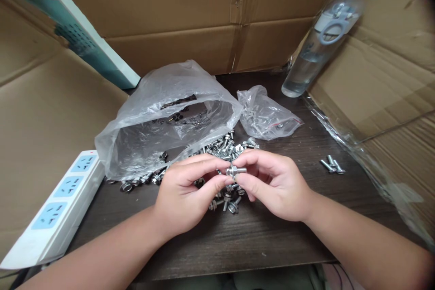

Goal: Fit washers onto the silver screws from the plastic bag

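Note:
My left hand (185,192) and my right hand (273,183) meet above a dark wooden table (258,235). Between their fingertips they pinch one small metal bolt with a washer or nut on it (234,171). The left fingers close on its head end, the right fingers on its shank. Just beneath and behind the hands lies a pile of several similar bolts (226,149), spilling from a large clear plastic bag (163,118) that lies open on its side.
A smaller clear bag of bolts (267,115) sits behind the pile. A few assembled bolts (332,165) lie at the right. A clear water bottle (316,50) leans on cardboard walls. A white power strip (57,208) lies at the left.

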`<state>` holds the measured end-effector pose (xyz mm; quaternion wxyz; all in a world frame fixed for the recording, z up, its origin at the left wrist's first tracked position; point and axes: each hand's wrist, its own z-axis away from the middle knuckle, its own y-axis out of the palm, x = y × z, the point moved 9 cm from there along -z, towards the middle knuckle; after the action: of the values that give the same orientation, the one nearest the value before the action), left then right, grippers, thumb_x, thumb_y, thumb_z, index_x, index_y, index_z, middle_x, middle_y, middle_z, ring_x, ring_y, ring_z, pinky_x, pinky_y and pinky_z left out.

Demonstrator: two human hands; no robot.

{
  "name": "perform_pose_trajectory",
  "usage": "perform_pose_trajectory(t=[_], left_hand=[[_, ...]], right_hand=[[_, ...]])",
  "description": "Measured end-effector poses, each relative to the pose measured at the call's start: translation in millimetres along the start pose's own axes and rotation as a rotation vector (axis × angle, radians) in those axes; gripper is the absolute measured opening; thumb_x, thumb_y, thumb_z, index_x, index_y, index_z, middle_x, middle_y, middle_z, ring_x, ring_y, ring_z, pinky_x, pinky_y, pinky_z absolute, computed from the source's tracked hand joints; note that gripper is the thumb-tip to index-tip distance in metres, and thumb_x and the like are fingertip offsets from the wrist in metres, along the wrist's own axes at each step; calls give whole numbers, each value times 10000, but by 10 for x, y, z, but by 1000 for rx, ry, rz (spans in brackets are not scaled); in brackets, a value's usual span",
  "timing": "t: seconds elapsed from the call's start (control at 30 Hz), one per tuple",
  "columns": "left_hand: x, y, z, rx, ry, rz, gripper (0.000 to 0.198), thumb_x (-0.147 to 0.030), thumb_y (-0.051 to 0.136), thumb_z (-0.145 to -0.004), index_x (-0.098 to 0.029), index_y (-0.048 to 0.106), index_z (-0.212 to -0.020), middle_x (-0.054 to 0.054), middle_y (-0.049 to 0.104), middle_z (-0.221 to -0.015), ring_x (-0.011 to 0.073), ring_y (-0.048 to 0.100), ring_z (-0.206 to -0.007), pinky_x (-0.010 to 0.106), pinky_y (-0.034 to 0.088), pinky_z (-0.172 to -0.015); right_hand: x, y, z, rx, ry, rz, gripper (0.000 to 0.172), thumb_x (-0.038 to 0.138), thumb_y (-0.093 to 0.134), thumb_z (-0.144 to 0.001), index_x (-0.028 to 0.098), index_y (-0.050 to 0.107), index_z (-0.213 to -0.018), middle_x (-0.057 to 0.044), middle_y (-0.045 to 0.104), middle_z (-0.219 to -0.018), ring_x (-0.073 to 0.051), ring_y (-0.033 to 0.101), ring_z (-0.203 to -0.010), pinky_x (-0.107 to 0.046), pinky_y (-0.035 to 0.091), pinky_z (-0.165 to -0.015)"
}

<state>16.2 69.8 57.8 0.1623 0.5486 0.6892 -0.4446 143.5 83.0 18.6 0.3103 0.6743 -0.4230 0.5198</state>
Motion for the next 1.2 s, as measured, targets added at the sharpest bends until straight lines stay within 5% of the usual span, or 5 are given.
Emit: perform_pose_trajectory(t=[0.23, 0.5, 0.8, 0.97, 1.2], left_hand=[[-81, 8, 7, 7, 104, -41, 179, -77, 730, -773, -174, 730, -924, 26, 743, -834, 114, 697, -723, 182, 576, -653], [-134, 4, 29, -1, 184, -48, 229, -71, 761, -743, -183, 740, -942, 40, 758, -846, 128, 722, -722, 204, 615, -678], [-45, -32, -13, -41, 60, 4, 221, -70, 765, -732, -196, 767, -913, 25, 770, -838, 119, 724, -712, 165, 602, -657], [-27, -38, -21, -35, 30, 42, 213, -70, 761, -735, -204, 773, -900, 29, 771, -828, 129, 725, -700, 182, 609, -647], [-92, -15, -18, 3, 106, 16, 165, -104, 763, -753, -191, 760, -894, 44, 765, -804, 139, 725, -682, 202, 616, -624]], right_hand=[[5, 7, -17, 15, 33, 44, 71, 190, 590, -895, 119, 594, -887, 24, 520, -658, -64, 481, -493, -202, 405, -466], [-16, 50, -32, 75, 106, 152, 383, 259, 486, -960, 159, 491, -591, 27, 480, -522, -80, 440, -501, -235, 380, -522], [-9, -14, -7, 12, 82, -27, 172, 199, 616, -883, 140, 581, -1041, 17, 581, -712, -67, 550, -496, -185, 470, -469], [6, -8, -3, 7, 43, -7, 141, 175, 599, -884, 137, 634, -1015, -60, 607, -911, -68, 589, -464, -205, 489, -419], [40, -2, 9, 10, 9, 55, 108, 183, 591, -898, 117, 642, -966, -35, 592, -815, -61, 560, -453, -203, 467, -419]])
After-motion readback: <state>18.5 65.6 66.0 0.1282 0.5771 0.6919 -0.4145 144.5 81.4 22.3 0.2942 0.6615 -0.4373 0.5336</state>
